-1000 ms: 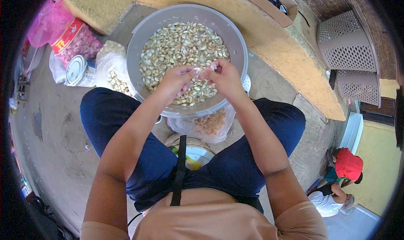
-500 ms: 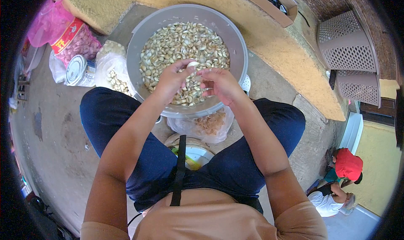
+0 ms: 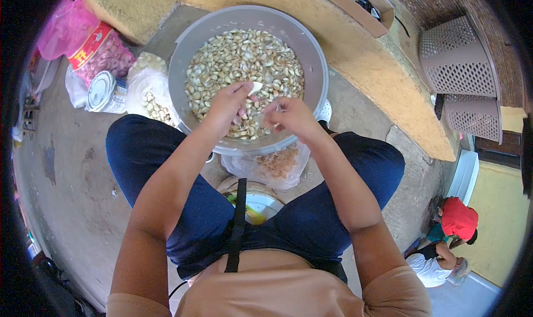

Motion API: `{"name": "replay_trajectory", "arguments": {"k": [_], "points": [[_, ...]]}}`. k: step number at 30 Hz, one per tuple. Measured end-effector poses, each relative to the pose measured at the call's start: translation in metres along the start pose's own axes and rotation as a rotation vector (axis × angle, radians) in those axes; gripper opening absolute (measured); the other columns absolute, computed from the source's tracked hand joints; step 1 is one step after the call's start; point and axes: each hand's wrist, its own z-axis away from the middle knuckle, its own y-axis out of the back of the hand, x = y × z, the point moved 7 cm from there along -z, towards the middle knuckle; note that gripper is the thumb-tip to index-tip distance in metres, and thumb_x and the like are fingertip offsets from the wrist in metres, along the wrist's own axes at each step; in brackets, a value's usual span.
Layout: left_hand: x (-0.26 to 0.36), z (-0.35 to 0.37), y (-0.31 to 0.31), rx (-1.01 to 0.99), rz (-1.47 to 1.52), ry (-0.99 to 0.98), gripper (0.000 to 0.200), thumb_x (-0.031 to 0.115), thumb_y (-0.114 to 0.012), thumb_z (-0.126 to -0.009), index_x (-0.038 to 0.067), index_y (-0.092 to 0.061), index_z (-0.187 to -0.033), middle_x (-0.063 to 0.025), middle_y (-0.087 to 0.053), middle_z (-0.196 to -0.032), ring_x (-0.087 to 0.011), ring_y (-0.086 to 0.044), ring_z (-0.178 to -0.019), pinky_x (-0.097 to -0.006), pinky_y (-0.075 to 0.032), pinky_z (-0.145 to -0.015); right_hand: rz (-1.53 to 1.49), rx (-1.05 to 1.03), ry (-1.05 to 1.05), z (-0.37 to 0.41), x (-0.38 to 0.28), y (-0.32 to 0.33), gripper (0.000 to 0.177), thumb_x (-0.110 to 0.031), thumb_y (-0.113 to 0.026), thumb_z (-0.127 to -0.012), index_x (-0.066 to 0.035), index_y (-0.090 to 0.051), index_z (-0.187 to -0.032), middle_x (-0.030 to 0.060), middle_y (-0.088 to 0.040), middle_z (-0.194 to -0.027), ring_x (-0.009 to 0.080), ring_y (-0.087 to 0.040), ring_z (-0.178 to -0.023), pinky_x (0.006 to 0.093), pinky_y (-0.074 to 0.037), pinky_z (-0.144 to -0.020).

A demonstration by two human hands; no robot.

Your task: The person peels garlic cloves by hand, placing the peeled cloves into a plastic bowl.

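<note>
A big grey tub (image 3: 321, 67) holds a heap of garlic cloves (image 3: 239, 56), some of which look wet. Over its near part, my left hand (image 3: 226, 109) pinches a pale, smooth garlic clove (image 3: 255, 87) between thumb and forefinger. To the right of it, apart from the clove, my right hand (image 3: 293, 116) hovers above the heap with bent fingers. Motion smears those fingertips, so whether anything is between them does not show. Below the tub's near rim, a clear plastic bag (image 3: 300, 164) contains thin brownish skins (image 3: 276, 164).
Left of the tub lie a white bag of pale cloves (image 3: 155, 107), a tin can (image 3: 102, 92) and a pink mesh sack (image 3: 105, 56). A yellow ledge (image 3: 366, 84) curves along the right, near perforated baskets (image 3: 458, 53). Another person (image 3: 430, 267) is at lower right.
My right hand has drawn down and away from the clove, its fingers now blurred. My left hand stays nearly in place, with more of the clove showing.
</note>
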Motion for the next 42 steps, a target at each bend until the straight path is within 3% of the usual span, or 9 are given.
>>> {"name": "replay_trajectory", "arguments": {"k": [4,7,9,15,23,26,32,36,42], "points": [[-0.004,-0.002,0.005,-0.009,0.15,0.043,0.031,0.027,-0.05,-0.084,0.003,-0.051,-0.104,-0.0018,-0.055,-0.076,-0.0029,-0.036,-0.042,-0.0154,-0.023,-0.031,0.715,-0.228,0.134,0.002,0.027,-0.021,0.018,-0.011,-0.059,-0.065,-0.002,-0.062,-0.081,0.0113,-0.06,-0.073,0.0177,-0.059,-0.068,0.0287,-0.047,-0.06],[0.0,-0.003,0.012,-0.004,0.071,0.044,0.031,0.028,-0.052,-0.083,0.002,-0.055,-0.1,-0.0051,-0.058,-0.075,-0.0061,-0.045,-0.046,-0.0191,-0.034,-0.036,1.036,-0.396,0.156,0.001,0.074,-0.041,0.022,-0.013,-0.06,-0.062,-0.002,-0.063,-0.081,0.015,-0.061,-0.076,0.0261,-0.06,-0.072,0.0354,-0.047,-0.066],[0.017,-0.005,0.027,0.103,-0.376,-0.139,0.032,0.029,-0.056,-0.079,0.002,-0.058,-0.096,-0.0099,-0.06,-0.075,-0.0117,-0.053,-0.053,-0.0245,-0.041,-0.046,1.193,-0.463,0.182,0.0,0.11,-0.047,0.023,-0.014,-0.059,-0.061,-0.002,-0.063,-0.081,0.0158,-0.061,-0.077,0.031,-0.059,-0.076,0.039,-0.046,-0.07],[0.072,0.014,0.116,0.467,-1.015,-0.388,0.033,0.03,-0.058,-0.071,0.006,-0.062,-0.093,-0.0171,-0.062,-0.078,-0.0283,-0.06,-0.07,-0.0342,-0.046,-0.065,1.274,-0.341,0.132,-0.019,0.148,-0.027,0.016,-0.012,-0.058,-0.061,-0.001,-0.063,-0.072,0.0169,-0.061,-0.07,0.0315,-0.059,-0.069,0.0391,-0.047,-0.064],[0.088,0.041,0.283,0.779,-1.472,0.159,0.033,0.027,-0.057,-0.069,0.01,-0.061,-0.097,-0.016,-0.061,-0.091,-0.0292,-0.058,-0.088,-0.0384,-0.043,-0.075,1.206,-0.348,0.149,-0.023,0.149,-0.02,0.012,-0.013,-0.059,-0.059,-0.006,-0.065,-0.066,0.017,-0.058,-0.061,0.031,-0.057,-0.059,0.0387,-0.045,-0.056],[0.078,0.03,0.313,0.795,-1.504,0.127,0.035,0.028,-0.057,-0.07,0.009,-0.06,-0.099,-0.0146,-0.062,-0.089,-0.0255,-0.06,-0.081,-0.0369,-0.046,-0.068,1.218,-0.371,0.162,-0.026,0.164,-0.022,0.012,-0.013,-0.059,-0.059,-0.006,-0.065,-0.067,0.0162,-0.059,-0.063,0.031,-0.058,-0.061,0.039,-0.045,-0.058],[0.082,0.003,0.302,0.593,-0.924,0.001,0.031,0.031,-0.054,-0.074,0.007,-0.059,-0.093,-0.0039,-0.055,-0.067,-0.0112,-0.047,-0.05,-0.0255,-0.035,-0.041,1.216,-0.378,0.096,-0.034,0.179,-0.022,0.013,-0.01,-0.057,-0.061,-0.006,-0.066,-0.07,0.0171,-0.06,-0.069,0.0316,-0.059,-0.067,0.0396,-0.045,-0.063],[0.091,0.003,0.251,0.399,-0.281,-0.047,0.029,0.026,-0.049,-0.077,0.007,-0.054,-0.097,0.0006,-0.051,-0.075,-0.0106,-0.046,-0.06,-0.0217,-0.036,-0.051,1.311,-0.382,-0.007,-0.032,0.172,-0.025,0.017,-0.006,-0.054,-0.061,-0.005,-0.065,-0.074,0.0187,-0.06,-0.074,0.0323,-0.059,-0.073,0.0399,-0.046,-0.066],[0.091,-0.007,0.156,-0.042,0.006,-0.239,0.034,0.009,-0.047,-0.072,0.0,-0.047,-0.105,-0.0082,-0.051,-0.093,-0.0145,-0.049,-0.078,-0.0255,-0.04,-0.064,1.2,-0.2,0.042,-0.031,0.132,-0.021,0.019,-0.008,-0.053,-0.064,-0.001,-0.062,-0.08,0.0194,-0.06,-0.08,0.0329,-0.059,-0.075,0.0403,-0.046,-0.067]]}}
